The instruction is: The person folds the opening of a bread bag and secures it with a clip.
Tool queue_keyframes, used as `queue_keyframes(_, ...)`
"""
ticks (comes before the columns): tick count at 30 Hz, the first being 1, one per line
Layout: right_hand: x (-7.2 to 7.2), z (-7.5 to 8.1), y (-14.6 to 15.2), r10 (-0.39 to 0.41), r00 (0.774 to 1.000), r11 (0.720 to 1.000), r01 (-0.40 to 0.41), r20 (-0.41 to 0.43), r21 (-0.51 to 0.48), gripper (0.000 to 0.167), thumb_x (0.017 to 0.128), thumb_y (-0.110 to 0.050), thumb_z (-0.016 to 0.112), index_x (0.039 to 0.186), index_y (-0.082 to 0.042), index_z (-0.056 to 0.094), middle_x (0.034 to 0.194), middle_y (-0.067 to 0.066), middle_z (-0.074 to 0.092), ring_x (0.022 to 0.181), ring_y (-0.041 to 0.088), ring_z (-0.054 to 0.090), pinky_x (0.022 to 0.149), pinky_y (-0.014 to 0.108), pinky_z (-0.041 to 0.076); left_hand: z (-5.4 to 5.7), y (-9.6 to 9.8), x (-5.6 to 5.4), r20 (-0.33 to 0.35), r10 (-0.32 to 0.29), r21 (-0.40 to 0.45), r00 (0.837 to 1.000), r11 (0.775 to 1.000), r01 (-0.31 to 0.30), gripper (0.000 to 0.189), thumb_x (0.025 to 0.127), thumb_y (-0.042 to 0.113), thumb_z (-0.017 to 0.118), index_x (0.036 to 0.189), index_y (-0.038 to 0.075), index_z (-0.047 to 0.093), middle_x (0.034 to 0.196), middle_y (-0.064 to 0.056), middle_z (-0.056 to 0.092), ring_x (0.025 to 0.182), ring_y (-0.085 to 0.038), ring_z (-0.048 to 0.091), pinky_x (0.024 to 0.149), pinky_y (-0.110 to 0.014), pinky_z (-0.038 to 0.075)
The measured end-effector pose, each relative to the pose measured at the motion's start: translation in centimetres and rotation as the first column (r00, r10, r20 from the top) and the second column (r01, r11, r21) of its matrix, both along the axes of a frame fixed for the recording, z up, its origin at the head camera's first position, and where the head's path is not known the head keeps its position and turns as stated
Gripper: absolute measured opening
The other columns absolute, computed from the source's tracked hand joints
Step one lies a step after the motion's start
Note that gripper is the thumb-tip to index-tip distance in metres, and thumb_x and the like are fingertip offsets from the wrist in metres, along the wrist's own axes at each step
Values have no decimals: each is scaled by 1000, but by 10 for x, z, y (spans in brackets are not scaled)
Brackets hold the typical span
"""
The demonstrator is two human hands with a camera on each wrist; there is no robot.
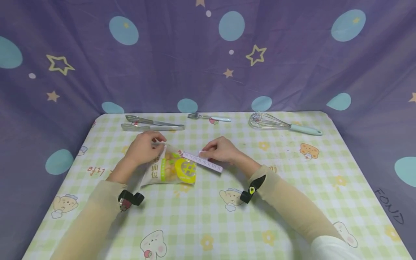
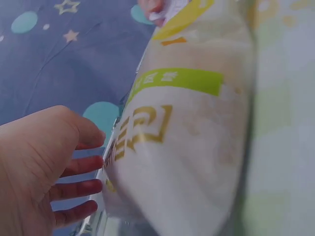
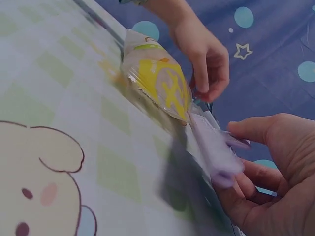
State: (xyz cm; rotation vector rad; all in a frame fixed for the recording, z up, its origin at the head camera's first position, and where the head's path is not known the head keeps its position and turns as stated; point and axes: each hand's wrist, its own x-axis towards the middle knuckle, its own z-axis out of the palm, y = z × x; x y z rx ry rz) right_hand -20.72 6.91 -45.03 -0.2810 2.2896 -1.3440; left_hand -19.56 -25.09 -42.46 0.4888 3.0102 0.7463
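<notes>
A bread bag (image 1: 170,168) with yellow and green print lies on the table. A lavender bag-sealing clip (image 1: 203,161), marked like a ruler, slants across its upper right edge. My right hand (image 1: 222,150) pinches this clip (image 3: 214,147) between thumb and fingers. At the bag's upper left edge is my left hand (image 1: 143,148), its thumb and fingers apart and loosely bent. In the left wrist view the fingertips of the left hand (image 2: 44,167) come up to the side of the bag (image 2: 182,132); whether they touch it is unclear.
Along the table's back edge lie metal tongs (image 1: 152,124), a fork (image 1: 209,117) with a pale blue handle, and a whisk (image 1: 284,124). A green checked cloth (image 1: 182,224) covers the table. Purple curtain (image 1: 182,72) hangs behind and at both sides.
</notes>
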Motion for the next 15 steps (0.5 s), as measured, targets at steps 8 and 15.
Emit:
queue_keyframes(8, 2, 7, 1, 71, 997, 996, -69, -37, 56, 26, 92, -27, 82, 112, -10, 83, 88, 2, 80, 73, 12, 71, 69, 21, 54, 11, -8, 40, -6, -43, -121, 999, 992, 42, 50, 96, 49, 76, 129, 12, 74, 131, -15, 69, 125, -43, 61, 98, -64, 54)
queue_keyframes(15, 1, 7, 4, 102, 995, 992, -101, -10, 70, 29, 93, -24, 79, 118, -9, 81, 95, 3, 79, 78, 13, 71, 75, 22, 54, 10, -4, 69, 15, -89, -155, 996, 984, 90, 81, 84, 58, 85, 146, 11, 64, 149, -19, 59, 138, -47, 53, 108, -67, 49)
